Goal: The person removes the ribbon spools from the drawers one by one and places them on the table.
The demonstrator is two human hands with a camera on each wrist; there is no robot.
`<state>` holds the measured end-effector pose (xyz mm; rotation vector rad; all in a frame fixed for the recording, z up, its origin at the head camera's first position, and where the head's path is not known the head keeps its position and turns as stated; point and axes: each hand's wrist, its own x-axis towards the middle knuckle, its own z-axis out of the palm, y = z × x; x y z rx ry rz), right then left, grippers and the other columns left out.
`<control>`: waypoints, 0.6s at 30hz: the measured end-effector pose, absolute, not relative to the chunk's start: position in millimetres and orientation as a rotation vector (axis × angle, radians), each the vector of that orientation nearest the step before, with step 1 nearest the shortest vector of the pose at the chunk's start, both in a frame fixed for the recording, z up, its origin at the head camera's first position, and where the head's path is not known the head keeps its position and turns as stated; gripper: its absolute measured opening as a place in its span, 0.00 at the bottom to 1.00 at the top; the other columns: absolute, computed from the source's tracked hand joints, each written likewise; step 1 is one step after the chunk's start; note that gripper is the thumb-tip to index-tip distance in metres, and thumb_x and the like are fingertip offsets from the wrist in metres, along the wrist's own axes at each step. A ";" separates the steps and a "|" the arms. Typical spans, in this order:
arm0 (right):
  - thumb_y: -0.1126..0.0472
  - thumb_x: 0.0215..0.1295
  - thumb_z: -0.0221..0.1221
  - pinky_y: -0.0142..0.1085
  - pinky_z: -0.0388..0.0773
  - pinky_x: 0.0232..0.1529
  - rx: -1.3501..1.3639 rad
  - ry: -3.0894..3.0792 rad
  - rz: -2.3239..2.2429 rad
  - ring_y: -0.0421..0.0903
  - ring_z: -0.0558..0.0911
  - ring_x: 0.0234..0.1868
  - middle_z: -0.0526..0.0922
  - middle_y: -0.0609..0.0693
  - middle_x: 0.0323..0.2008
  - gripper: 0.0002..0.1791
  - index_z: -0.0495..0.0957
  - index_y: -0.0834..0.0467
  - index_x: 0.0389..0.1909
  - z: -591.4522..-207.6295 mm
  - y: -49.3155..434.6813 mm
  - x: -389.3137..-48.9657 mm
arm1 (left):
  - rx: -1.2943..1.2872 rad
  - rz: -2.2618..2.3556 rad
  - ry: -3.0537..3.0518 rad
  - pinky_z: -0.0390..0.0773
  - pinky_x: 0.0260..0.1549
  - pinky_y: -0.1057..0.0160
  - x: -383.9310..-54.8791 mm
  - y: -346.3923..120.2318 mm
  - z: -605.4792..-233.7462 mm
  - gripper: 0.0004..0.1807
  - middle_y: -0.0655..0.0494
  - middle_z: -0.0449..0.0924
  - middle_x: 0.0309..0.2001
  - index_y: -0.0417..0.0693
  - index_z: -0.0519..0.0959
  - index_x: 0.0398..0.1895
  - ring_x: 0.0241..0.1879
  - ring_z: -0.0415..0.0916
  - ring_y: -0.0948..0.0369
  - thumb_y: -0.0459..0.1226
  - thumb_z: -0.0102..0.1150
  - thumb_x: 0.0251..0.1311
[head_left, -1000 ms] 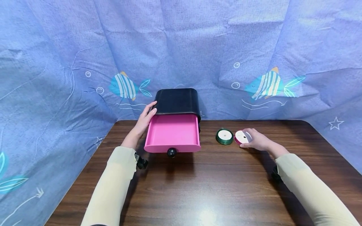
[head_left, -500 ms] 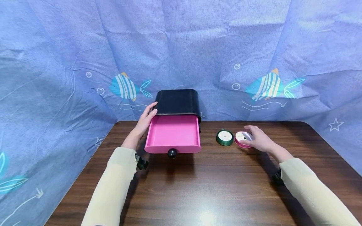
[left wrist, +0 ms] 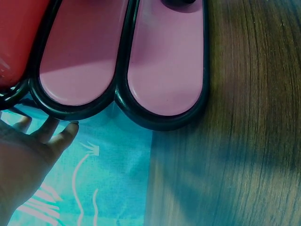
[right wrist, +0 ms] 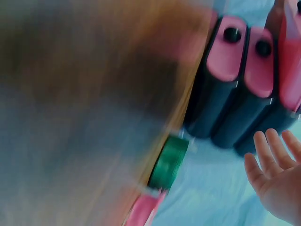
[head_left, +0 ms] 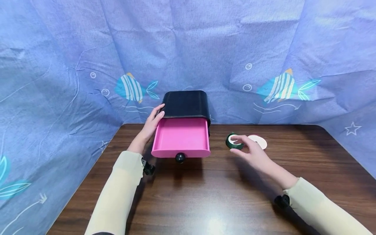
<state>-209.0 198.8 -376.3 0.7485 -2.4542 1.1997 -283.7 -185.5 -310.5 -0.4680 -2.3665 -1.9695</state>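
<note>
A black drawer unit (head_left: pixel 185 104) stands at the back of the table, its pink top drawer (head_left: pixel 184 135) pulled out with nothing inside. My left hand (head_left: pixel 149 125) rests against the unit's left side, thumb near the front edge; the left wrist view shows the fingers (left wrist: pixel 63 139) at the black casing. My right hand (head_left: pixel 252 151) hovers over the green ribbon spool (head_left: pixel 230 143), thumb and fingers spread apart. In the right wrist view that hand (right wrist: pixel 280 183) is clear of the green spool (right wrist: pixel 169 162). The pink ribbon spool (head_left: pixel 259 141) lies just right, partly behind the hand.
Two more pink drawers (left wrist: pixel 167 70) sit shut below the pulled-out one. A black knob (head_left: pixel 180 158) juts from the top drawer's front. The dark wooden table (head_left: pixel 188 202) ends at a blue fish-print cloth (head_left: pixel 188 49) behind it.
My right hand has let go of the pink spool, lifted off, and moved left over the green spool. The left hand and the drawer unit stay put.
</note>
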 end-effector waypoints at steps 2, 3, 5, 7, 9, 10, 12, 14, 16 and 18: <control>0.67 0.60 0.66 0.36 0.74 0.46 0.787 -2.465 1.248 0.41 0.79 0.45 0.82 0.53 0.47 0.20 0.77 0.62 0.54 -377.5 191.0 -201.4 | -0.475 -1.999 -2.343 0.55 0.66 0.49 -288.0 -186.1 -314.2 0.30 0.46 0.42 0.76 0.42 0.54 0.75 0.73 0.46 0.50 0.39 0.42 0.73; 0.67 0.60 0.66 0.38 0.75 0.47 0.801 -2.474 1.278 0.43 0.80 0.46 0.82 0.54 0.48 0.20 0.76 0.63 0.54 -377.8 187.4 -197.5 | -0.482 -2.001 -2.330 0.54 0.66 0.50 -291.9 -187.1 -318.2 0.30 0.47 0.43 0.76 0.42 0.54 0.75 0.73 0.46 0.51 0.39 0.42 0.73; 0.66 0.61 0.65 0.39 0.75 0.48 0.830 -2.504 1.325 0.46 0.81 0.47 0.82 0.54 0.49 0.20 0.76 0.62 0.54 -377.4 180.7 -190.0 | -0.495 -1.988 -2.315 0.53 0.66 0.51 -300.1 -188.8 -325.1 0.29 0.48 0.43 0.76 0.43 0.55 0.75 0.72 0.46 0.53 0.40 0.42 0.73; 0.66 0.63 0.64 0.40 0.76 0.48 0.859 -2.520 1.366 0.50 0.81 0.46 0.82 0.54 0.49 0.19 0.76 0.62 0.55 -377.6 174.4 -182.6 | -0.499 -1.968 -2.310 0.53 0.67 0.53 -307.0 -190.4 -331.1 0.29 0.49 0.45 0.76 0.44 0.56 0.75 0.72 0.47 0.55 0.40 0.42 0.74; 0.66 0.63 0.63 0.40 0.77 0.47 0.900 -2.520 1.427 0.52 0.82 0.45 0.82 0.55 0.48 0.19 0.75 0.63 0.54 -379.1 168.5 -176.2 | -0.495 -1.959 -2.315 0.53 0.67 0.53 -307.0 -190.2 -330.8 0.29 0.48 0.46 0.76 0.44 0.56 0.75 0.72 0.47 0.54 0.40 0.42 0.74; 0.67 0.64 0.62 0.40 0.77 0.46 0.921 -2.516 1.447 0.51 0.82 0.44 0.82 0.55 0.47 0.18 0.75 0.64 0.54 -380.4 165.6 -173.4 | -0.495 -1.963 -2.317 0.52 0.67 0.52 -304.3 -189.2 -327.8 0.29 0.47 0.45 0.76 0.42 0.55 0.75 0.72 0.47 0.53 0.40 0.41 0.74; 0.68 0.64 0.62 0.40 0.77 0.45 0.953 -2.507 1.492 0.49 0.82 0.43 0.82 0.56 0.44 0.17 0.75 0.66 0.53 -382.7 159.0 -168.3 | -0.495 -1.983 -2.314 0.52 0.67 0.51 -297.4 -187.3 -321.0 0.29 0.45 0.44 0.76 0.40 0.55 0.74 0.72 0.46 0.52 0.38 0.42 0.73; 0.68 0.64 0.61 0.38 0.77 0.44 0.982 -2.502 1.542 0.46 0.81 0.42 0.82 0.57 0.43 0.17 0.75 0.67 0.53 -384.5 152.1 -163.8 | -0.496 -2.003 -2.313 0.52 0.67 0.51 -290.0 -185.2 -314.1 0.29 0.43 0.43 0.76 0.37 0.54 0.74 0.72 0.46 0.50 0.37 0.41 0.73; 0.67 0.65 0.61 0.36 0.77 0.43 0.998 -2.501 1.590 0.43 0.81 0.41 0.82 0.58 0.42 0.16 0.75 0.66 0.52 -385.3 144.8 -159.3 | -0.498 -1.999 -2.314 0.52 0.67 0.51 -286.3 -183.9 -310.8 0.29 0.43 0.44 0.76 0.36 0.54 0.74 0.72 0.46 0.50 0.37 0.41 0.73; 0.66 0.65 0.61 0.36 0.77 0.42 1.012 -2.496 1.640 0.42 0.81 0.41 0.82 0.60 0.42 0.16 0.75 0.65 0.52 -385.2 137.7 -155.3 | -0.496 -1.993 -2.315 0.53 0.67 0.52 -285.2 -183.4 -309.7 0.29 0.43 0.44 0.75 0.36 0.54 0.74 0.72 0.47 0.50 0.37 0.41 0.73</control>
